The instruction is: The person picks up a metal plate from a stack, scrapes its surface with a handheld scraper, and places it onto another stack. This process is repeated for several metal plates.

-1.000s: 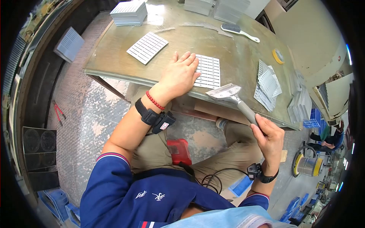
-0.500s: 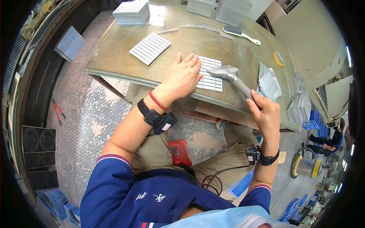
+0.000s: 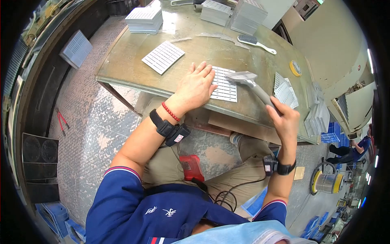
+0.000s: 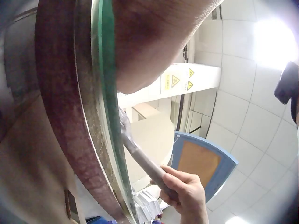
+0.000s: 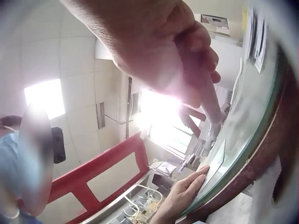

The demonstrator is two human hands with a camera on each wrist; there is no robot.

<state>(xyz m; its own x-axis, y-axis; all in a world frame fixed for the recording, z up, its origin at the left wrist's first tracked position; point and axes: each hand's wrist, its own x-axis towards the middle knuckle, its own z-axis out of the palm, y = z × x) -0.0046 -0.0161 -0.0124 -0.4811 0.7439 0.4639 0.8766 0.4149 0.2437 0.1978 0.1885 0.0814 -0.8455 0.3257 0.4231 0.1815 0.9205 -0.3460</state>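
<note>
My left hand [image 3: 194, 86] lies flat with straight fingers over the left part of a white sheet with rows of dark slots [image 3: 224, 91] near the table's front edge. In my right hand [image 3: 285, 118] I grip the grey handle of a scraper [image 3: 256, 88]. Its wide metal head overlaps the right side of that sheet in the head view. From the left wrist, the right hand [image 4: 186, 189] shows curled round the handle. The right wrist view shows the left hand [image 5: 183, 191] low at the sheet's edge.
Another slotted sheet [image 3: 163, 57] lies to the left on the table [image 3: 122, 67]. Stacks of sheets [image 3: 144, 20] stand at the back. A brush [image 3: 256, 43], a yellow tape roll [image 3: 295, 68] and loose sheets [image 3: 285, 90] are to the right. A person [image 3: 352, 150] is in the background.
The right hand has brought the scraper from the table's front edge up and forward onto the slotted sheet. The left hand stays on the sheet; the head view has shifted slightly.
</note>
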